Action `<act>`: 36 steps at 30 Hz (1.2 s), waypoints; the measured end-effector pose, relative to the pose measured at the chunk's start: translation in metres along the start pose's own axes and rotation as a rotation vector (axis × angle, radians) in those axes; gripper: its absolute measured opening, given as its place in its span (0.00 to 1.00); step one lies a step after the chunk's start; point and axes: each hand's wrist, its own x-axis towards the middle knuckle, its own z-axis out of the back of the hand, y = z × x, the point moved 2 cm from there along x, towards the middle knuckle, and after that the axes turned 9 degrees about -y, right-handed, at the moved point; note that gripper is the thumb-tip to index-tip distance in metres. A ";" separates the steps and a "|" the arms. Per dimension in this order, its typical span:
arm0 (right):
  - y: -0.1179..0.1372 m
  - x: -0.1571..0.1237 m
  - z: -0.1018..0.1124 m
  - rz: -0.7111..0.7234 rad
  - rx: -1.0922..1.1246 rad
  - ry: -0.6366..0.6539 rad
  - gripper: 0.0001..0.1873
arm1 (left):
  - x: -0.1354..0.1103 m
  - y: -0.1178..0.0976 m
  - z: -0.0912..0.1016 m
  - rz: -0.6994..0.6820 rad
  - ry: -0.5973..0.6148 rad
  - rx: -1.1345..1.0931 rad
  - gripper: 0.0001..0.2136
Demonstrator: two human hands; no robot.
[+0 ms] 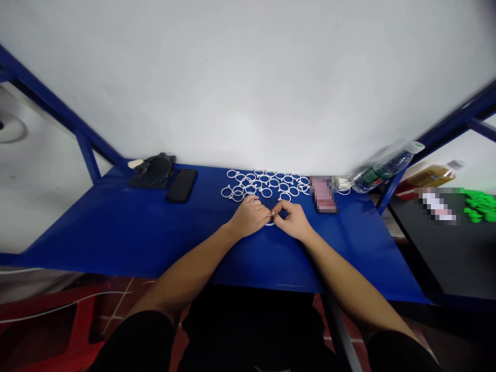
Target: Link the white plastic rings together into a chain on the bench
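You have two bottles in view, both to the right of the cluster of white rings [269, 181]. The nearer is a clear bottle [374, 175] with a green label and white cap, tilted at the far edge of the blue table [127, 232]; how full it is, you cannot tell. Farther right of the cluster, by the black table [437, 258], is a second bottle [434, 176] with yellowish contents.

Your cluster holds roughly two dozen rings, each with a small nub; they overlap too much for an exact count. One more white ring [269, 224] is on the near side of the cluster, between your hands and partly covered by them. Just right of the cluster lies one pixelated phone [324, 199]; left of it lies one black phone [182, 185], with one crumpled black item [153, 171] farther left. Green pieces [480, 206], too blurred to count, are far right of the cluster.

Your right hand [293, 221] has thumb and forefinger pinched together on that ring's nub. Your left hand [251, 217] meets it there, its fingers curled close together; whether they clamp the ring, you cannot tell.
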 end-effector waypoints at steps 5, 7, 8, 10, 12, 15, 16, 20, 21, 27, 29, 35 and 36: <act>-0.001 0.000 -0.007 0.022 -0.007 0.011 0.06 | 0.000 -0.002 -0.004 -0.007 -0.013 -0.022 0.14; -0.003 0.001 -0.006 0.024 0.022 0.005 0.08 | 0.001 -0.001 -0.003 0.037 -0.030 -0.039 0.15; -0.006 0.002 -0.005 0.028 0.045 0.003 0.10 | 0.001 0.000 -0.002 0.071 -0.041 -0.044 0.15; -0.012 0.005 0.001 0.047 0.054 -0.010 0.16 | 0.000 0.004 0.000 0.147 -0.061 -0.052 0.14; -0.021 0.009 0.009 0.070 -0.048 -0.031 0.17 | -0.002 0.008 0.001 0.196 -0.062 -0.063 0.13; -0.038 0.016 0.021 0.065 -0.297 -0.050 0.15 | -0.003 0.007 -0.001 0.203 -0.001 -0.097 0.13; -0.044 0.018 0.024 0.045 -0.360 -0.039 0.15 | -0.004 0.005 -0.003 0.186 0.039 -0.117 0.12; -0.060 0.021 0.026 -0.022 -0.514 0.089 0.17 | -0.005 -0.005 -0.007 0.079 0.180 -0.210 0.10; -0.061 0.021 0.025 -0.026 -0.522 0.119 0.17 | -0.005 -0.006 -0.007 0.069 0.193 -0.222 0.10; -0.049 0.017 0.013 -0.149 0.043 0.085 0.18 | -0.002 0.000 0.000 0.222 0.047 -0.217 0.13; -0.038 0.014 0.007 -0.273 0.429 0.086 0.18 | -0.001 0.002 0.003 0.312 -0.054 -0.223 0.16; -0.016 0.005 -0.009 -0.417 0.785 0.198 0.11 | 0.001 0.003 0.003 0.380 -0.132 -0.269 0.13; -0.016 0.005 -0.009 -0.412 0.772 0.197 0.11 | 0.001 0.002 0.002 0.382 -0.140 -0.258 0.14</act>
